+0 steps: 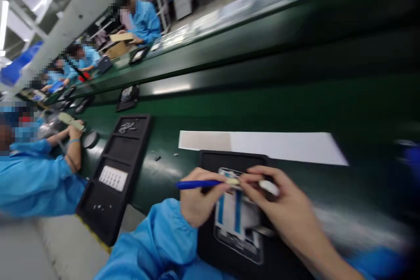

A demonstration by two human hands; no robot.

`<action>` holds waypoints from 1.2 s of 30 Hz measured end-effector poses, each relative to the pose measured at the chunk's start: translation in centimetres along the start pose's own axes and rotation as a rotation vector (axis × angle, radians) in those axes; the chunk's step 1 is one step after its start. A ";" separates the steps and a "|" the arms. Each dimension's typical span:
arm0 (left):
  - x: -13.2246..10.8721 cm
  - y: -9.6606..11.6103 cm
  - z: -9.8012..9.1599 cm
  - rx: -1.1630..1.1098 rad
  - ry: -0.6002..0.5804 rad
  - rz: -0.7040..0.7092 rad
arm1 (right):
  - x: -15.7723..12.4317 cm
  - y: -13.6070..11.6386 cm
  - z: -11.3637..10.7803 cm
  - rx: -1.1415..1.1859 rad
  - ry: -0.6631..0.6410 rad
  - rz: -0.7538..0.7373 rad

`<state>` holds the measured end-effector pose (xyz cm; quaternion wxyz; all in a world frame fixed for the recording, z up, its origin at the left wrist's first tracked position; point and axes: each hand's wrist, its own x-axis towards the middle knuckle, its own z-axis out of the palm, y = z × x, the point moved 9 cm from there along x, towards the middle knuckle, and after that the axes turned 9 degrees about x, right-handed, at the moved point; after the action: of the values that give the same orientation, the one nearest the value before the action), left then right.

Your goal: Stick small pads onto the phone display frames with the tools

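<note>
Head view. Blue pen-like tool [197, 184]: pinched in left hand [200, 199], above blue-striped device [237, 214]. Pale piece [232, 181] at its end: pinched by right hand [278, 197], seemingly for steadiness. Device: flat on black mat [206, 245], probably for protection. Bench [164, 179], beyond: white strip [278, 145]; compartmented tray [120, 151], apparently separating small parts [127, 127].

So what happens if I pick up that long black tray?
The compartmented black tray is likely stiff: its walls look thick and straight. If tilted, the small loose pieces might slide, since no lid shows.
</note>
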<state>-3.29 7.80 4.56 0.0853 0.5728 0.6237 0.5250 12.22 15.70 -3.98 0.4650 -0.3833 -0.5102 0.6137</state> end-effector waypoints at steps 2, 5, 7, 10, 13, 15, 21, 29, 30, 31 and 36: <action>0.4 -1.0 0.0 -0.037 -0.007 -0.094 | 0.1 -1.3 0.6 0.028 -0.019 0.000; 0.5 -3.0 0.4 -0.150 -0.039 -0.292 | 0.5 -2.3 1.9 0.104 -0.060 -0.008; 0.2 -4.2 0.8 -0.254 -0.049 -0.424 | 0.5 -2.6 2.3 0.136 -0.086 -0.004; -0.3 -5.8 1.6 -0.376 -0.046 -0.598 | 0.3 -2.7 2.3 0.169 -0.110 0.024; -0.9 -6.8 2.3 -0.481 -0.045 -0.750 | 0.1 -2.9 2.2 0.200 -0.126 0.063; -1.2 -7.0 2.8 -0.566 -0.053 -0.820 | 0.0 -3.1 2.3 0.206 -0.138 0.077; -1.6 -6.9 3.9 -0.741 -0.102 -0.889 | -0.1 -3.2 2.1 0.197 -0.138 0.067; -1.6 -7.6 3.6 -0.753 -0.077 -0.911 | 0.5 -8.4 -7.3 -0.036 0.313 -0.308; -1.6 -7.7 3.4 -0.747 -0.073 -0.906 | 0.1 -9.7 -10.2 -0.132 0.464 -0.380; -1.5 -7.8 3.2 -0.738 -0.070 -0.901 | -0.4 -10.8 -13.1 -0.264 0.613 -0.427; -1.0 -8.0 2.0 -0.561 -0.061 -0.814 | -0.3 -12.2 -19.8 -0.947 0.640 -0.346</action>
<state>-6.55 9.79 -2.85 0.4526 0.2526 0.6286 0.5798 33.18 21.32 4.35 0.4674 -0.6261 -0.6178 0.0887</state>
